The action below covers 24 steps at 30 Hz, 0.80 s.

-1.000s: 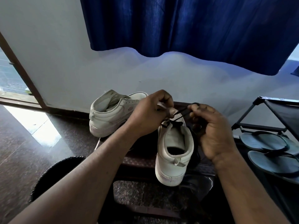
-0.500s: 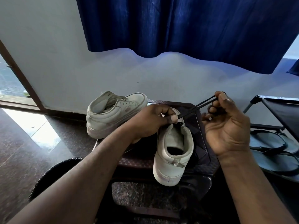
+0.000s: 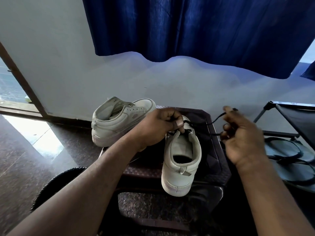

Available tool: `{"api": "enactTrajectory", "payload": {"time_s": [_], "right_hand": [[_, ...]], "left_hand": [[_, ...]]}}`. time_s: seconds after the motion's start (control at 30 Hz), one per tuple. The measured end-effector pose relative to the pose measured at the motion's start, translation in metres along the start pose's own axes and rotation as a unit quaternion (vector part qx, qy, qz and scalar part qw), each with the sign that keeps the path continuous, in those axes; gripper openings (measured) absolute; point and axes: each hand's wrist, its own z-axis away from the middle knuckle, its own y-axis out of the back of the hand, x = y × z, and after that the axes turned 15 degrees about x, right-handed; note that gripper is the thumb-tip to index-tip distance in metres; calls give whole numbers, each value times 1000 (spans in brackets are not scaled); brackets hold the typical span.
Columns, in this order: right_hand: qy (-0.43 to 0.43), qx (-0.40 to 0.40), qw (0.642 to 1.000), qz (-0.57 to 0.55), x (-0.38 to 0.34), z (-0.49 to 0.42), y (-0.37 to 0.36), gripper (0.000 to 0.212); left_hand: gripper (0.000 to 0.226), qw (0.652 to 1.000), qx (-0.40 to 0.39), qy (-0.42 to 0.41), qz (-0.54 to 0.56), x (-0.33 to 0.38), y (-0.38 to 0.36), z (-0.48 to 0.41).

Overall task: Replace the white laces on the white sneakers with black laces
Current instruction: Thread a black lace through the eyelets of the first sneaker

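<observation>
Fingers [image 3: 178, 123] of the left hand [image 3: 158, 128] pinched the black lace [image 3: 212, 122] at the near sneaker [image 3: 180, 160], centre frame on the table [image 3: 219, 167]; the blurred right hand [image 3: 242, 138] gripped its loose ends.

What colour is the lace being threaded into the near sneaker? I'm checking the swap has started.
Black lace, seen in the head view, running from the near sneaker to the right hand.
</observation>
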Motion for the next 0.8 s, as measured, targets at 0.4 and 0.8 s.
{"api": "enactTrajectory", "payload": {"time_s": [0.4, 0.8], "right_hand": [[380, -160, 851, 327, 21, 29, -19, 32], [-26, -225, 961, -158, -2, 21, -11, 23]], "left_hand": [[5, 998, 29, -1, 54, 5, -10, 1], [22, 998, 33, 45, 38, 0, 13, -3]]}}
